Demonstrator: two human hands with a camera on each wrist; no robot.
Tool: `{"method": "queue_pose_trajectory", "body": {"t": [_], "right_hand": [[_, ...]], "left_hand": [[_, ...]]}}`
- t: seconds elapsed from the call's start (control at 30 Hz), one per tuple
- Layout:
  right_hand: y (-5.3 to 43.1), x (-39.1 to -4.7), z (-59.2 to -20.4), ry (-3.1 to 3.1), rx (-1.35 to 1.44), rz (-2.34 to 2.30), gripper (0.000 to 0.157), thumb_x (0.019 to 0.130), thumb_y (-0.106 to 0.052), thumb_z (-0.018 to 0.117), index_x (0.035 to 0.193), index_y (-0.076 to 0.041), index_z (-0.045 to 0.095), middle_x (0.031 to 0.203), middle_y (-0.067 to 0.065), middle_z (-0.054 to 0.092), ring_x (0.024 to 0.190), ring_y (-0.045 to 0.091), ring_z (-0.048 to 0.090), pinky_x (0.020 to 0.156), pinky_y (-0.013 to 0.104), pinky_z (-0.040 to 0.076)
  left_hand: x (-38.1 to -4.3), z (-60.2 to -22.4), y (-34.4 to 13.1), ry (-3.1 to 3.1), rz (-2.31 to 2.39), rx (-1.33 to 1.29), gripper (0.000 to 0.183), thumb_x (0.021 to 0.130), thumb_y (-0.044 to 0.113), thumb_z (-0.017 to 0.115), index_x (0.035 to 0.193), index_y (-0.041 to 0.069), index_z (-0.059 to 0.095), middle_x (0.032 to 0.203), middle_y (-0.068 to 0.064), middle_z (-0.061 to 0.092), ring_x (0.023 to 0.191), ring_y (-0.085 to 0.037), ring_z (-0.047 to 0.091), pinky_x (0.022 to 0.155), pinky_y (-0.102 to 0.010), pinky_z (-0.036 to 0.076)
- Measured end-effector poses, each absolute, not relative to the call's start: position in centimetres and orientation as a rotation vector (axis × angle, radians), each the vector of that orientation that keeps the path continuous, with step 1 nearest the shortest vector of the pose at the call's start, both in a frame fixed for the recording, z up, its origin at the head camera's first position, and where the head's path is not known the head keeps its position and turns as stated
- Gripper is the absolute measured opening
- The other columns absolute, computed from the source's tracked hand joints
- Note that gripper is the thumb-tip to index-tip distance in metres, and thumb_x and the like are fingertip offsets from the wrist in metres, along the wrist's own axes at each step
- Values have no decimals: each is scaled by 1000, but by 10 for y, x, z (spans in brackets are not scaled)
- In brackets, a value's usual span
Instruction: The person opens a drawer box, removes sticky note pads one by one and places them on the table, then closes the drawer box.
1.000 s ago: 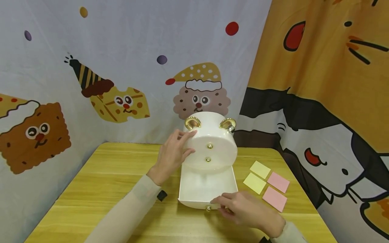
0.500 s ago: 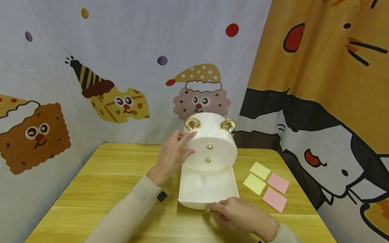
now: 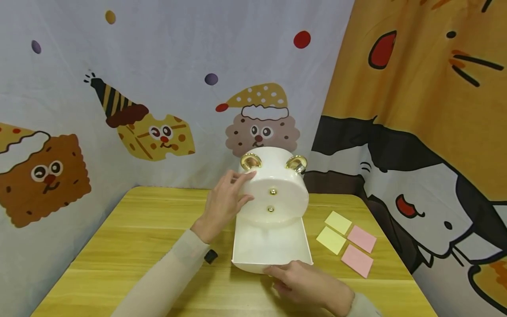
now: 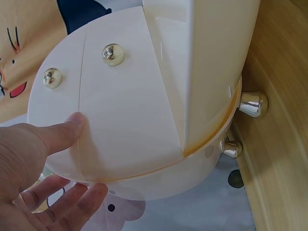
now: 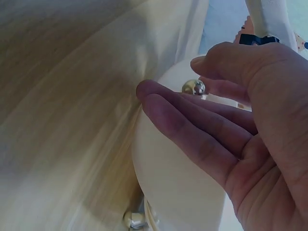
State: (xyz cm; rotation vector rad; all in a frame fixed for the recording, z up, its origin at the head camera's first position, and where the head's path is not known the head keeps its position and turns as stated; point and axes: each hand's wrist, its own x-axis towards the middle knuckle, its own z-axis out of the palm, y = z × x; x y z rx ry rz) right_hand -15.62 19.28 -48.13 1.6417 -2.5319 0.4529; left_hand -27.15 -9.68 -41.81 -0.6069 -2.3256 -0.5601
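Note:
A white round drawer box (image 3: 273, 169) with gold ears stands on the table, its lowest drawer (image 3: 271, 246) pulled out toward me. My left hand (image 3: 222, 202) holds the box at its left edge. In the left wrist view the thumb lies on the front face (image 4: 130, 120), with the fingers at the curved side. At the front of the open drawer is my right hand (image 3: 303, 281), covering the drawer's knob in the head view. The right wrist view shows that gold knob (image 5: 193, 88) between thumb and fingers, the thumb tip apart from it and several fingers extended.
Two yellow sticky-note pads (image 3: 332, 240) and two pink ones (image 3: 357, 260) lie to the right of the drawer on the wooden table (image 3: 158, 246). A cartoon-printed cloth (image 3: 166, 53) hangs behind, with an orange printed curtain (image 3: 420, 88) at the right.
My right hand has slid left and slightly toward me along the drawer front, from its right part to the knob. The left hand and the box stay in place.

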Motion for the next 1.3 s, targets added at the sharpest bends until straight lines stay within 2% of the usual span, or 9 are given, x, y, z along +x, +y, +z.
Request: {"method": "queue_pose_trajectory", "body": {"t": [0.2, 0.47, 0.67, 0.83, 1.03, 1.3], "right_hand": [[189, -155, -483, -2552, 1621, 446, 40, 102, -3, 83, 139, -18, 76, 100, -11, 82, 74, -15, 51, 69, 2, 47], [185, -151, -479, -2629, 1521, 369, 33, 103, -5, 83, 130, -21, 77, 92, -13, 79, 72, -12, 56, 63, 6, 47], [183, -153, -478, -2590, 1525, 327, 31, 98, 1, 83, 122, -18, 79, 82, -16, 71, 66, -13, 41, 58, 2, 36], [183, -155, -477, -2507, 1524, 297, 30, 91, 4, 86, 110, -17, 77, 76, -18, 61, 65, -10, 35, 56, 3, 32], [183, -162, -477, -2411, 1509, 311, 33, 87, 4, 89, 109, -18, 77, 77, -16, 66, 64, -9, 37, 57, 5, 34], [184, -167, -475, -2392, 1495, 309, 32, 88, 2, 91, 109, -18, 78, 82, -15, 72, 64, -9, 41, 57, 5, 36]], "left_hand": [[-272, -419, -97, -2328, -554, -598, 73, 96, 35, 97, 163, 30, 67, 127, -14, 69, 107, -30, 79, 62, -37, 67], [-272, -418, -96, -2323, -556, -602, 73, 97, 36, 97, 163, 29, 66, 128, -14, 69, 108, -30, 78, 62, -37, 66], [-271, -418, -97, -2345, -557, -587, 73, 97, 37, 97, 164, 31, 66, 127, -13, 69, 107, -30, 78, 60, -36, 65], [-272, -418, -96, -2357, -563, -593, 73, 99, 37, 95, 165, 32, 65, 128, -13, 69, 105, -29, 77, 59, -33, 64], [-272, -418, -96, -2359, -563, -598, 72, 99, 37, 94, 165, 31, 65, 128, -13, 70, 105, -29, 77, 60, -33, 64], [-272, -417, -97, -2337, -558, -602, 72, 98, 37, 96, 163, 30, 67, 125, -13, 69, 100, -27, 76, 57, -32, 62]]}}
